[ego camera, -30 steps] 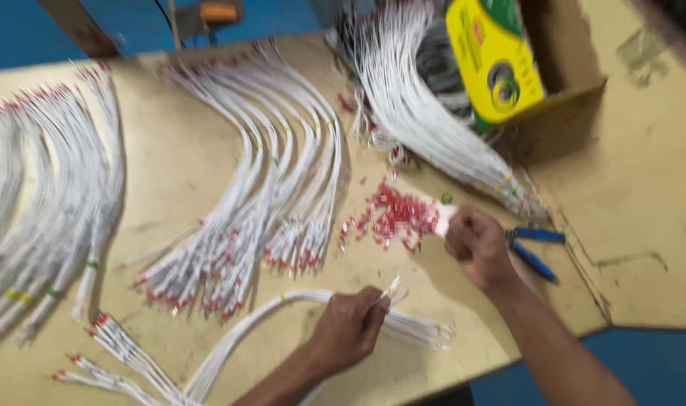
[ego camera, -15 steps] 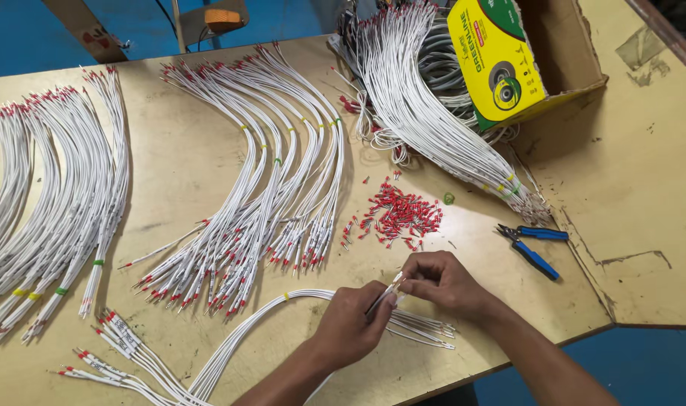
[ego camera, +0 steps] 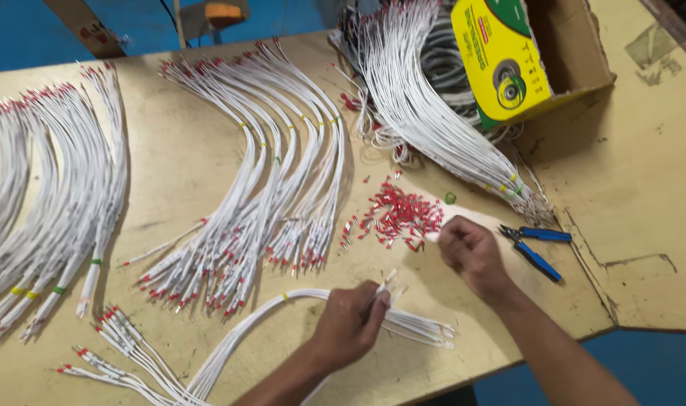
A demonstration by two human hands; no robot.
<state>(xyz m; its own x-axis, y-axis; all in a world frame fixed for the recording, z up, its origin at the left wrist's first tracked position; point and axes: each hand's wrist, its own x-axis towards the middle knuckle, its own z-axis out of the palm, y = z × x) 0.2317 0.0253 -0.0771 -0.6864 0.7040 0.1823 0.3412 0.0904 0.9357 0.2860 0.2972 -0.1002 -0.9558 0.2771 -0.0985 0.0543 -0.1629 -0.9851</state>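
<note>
My left hand pinches the bare ends of a few white wires, which point up from its fingers. These wires belong to a thin bundle that curves away to the lower left. My right hand rests on the table with its fingertips together at the right edge of a pile of small red terminals. Whether a terminal sits between those fingertips is hidden.
Blue-handled pliers lie just right of my right hand. Bundles of white wires with red tips cover the table's middle and left. More wire spills beside a yellow-and-green cardboard box. The table edge runs close at the right.
Half a second ago my right hand was at the wire tip beside my left hand. It has since moved back up and right to the terminal pile. My left hand stayed put.
</note>
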